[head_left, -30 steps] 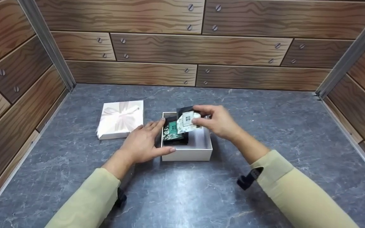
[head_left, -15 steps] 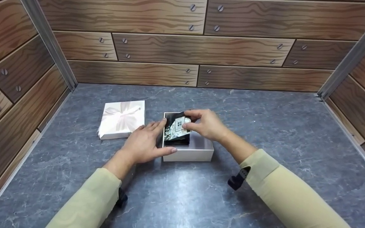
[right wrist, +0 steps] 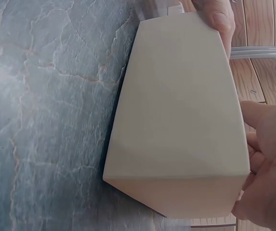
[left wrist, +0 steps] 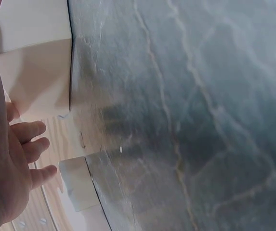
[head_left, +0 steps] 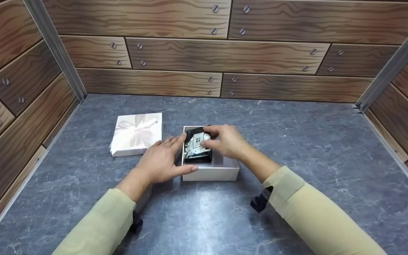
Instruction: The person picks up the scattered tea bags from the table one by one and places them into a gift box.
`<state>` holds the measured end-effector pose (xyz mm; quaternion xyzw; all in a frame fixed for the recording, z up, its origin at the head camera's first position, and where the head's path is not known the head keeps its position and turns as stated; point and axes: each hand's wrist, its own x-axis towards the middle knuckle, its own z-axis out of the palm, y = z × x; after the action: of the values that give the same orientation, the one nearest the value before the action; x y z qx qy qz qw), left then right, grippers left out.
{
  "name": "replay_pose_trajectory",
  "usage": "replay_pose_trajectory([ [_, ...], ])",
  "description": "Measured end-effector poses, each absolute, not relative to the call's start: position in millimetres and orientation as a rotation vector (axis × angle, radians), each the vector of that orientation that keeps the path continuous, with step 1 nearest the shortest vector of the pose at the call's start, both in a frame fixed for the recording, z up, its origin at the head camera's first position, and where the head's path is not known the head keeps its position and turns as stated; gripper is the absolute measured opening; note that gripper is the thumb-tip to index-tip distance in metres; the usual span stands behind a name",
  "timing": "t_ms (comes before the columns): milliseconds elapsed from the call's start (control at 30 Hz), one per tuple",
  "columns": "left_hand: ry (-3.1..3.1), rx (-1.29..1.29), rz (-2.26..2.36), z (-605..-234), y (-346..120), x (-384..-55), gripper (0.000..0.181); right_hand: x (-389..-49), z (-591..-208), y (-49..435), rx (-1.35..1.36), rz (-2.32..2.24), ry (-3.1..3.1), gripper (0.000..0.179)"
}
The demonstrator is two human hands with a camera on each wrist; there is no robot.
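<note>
A white open box (head_left: 211, 173) stands in the middle of the table. In its left half lies a stack of dark, flat packets (head_left: 200, 160). On top of the stack is a pale floral packet (head_left: 193, 146) with a square label, and my right hand (head_left: 228, 141) pinches its right edge between thumb and fingers. My left hand (head_left: 158, 161) rests against the box's left side, fingers fairly straight, thumb over the front rim. In the left wrist view, that hand (left wrist: 7, 159) is beside the box wall (left wrist: 36, 72). The packets are hidden in both wrist views by the box walls.
A white lid (head_left: 136, 134) with a pale ribbon bow lies left of the box, just beyond my left hand. The grey marbled tabletop (head_left: 296, 141) is bounded by wood-patterned walls (head_left: 175, 53) at the back and both sides.
My right hand has moved left and down with the floral packet, from above the box's middle onto the stack at the left, covering the green-labelled packet. The left hand has stayed in place.
</note>
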<state>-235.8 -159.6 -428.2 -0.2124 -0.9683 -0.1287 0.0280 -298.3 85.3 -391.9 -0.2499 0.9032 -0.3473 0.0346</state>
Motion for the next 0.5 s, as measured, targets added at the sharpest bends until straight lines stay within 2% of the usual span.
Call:
replay_pose_trajectory([
  [267, -2.994, -0.657, -0.391, -428.1, -159.5, -235.9, 0.12, -300.0, -393.2, 80.2, -0.743, -1.013, 2.778, 0.063],
  [500, -3.007, -0.65, -0.372, -429.0, -160.0, -236.9, 0.12, -300.5, -394.2, 78.4, -0.831, -0.883, 2.836, 0.063],
])
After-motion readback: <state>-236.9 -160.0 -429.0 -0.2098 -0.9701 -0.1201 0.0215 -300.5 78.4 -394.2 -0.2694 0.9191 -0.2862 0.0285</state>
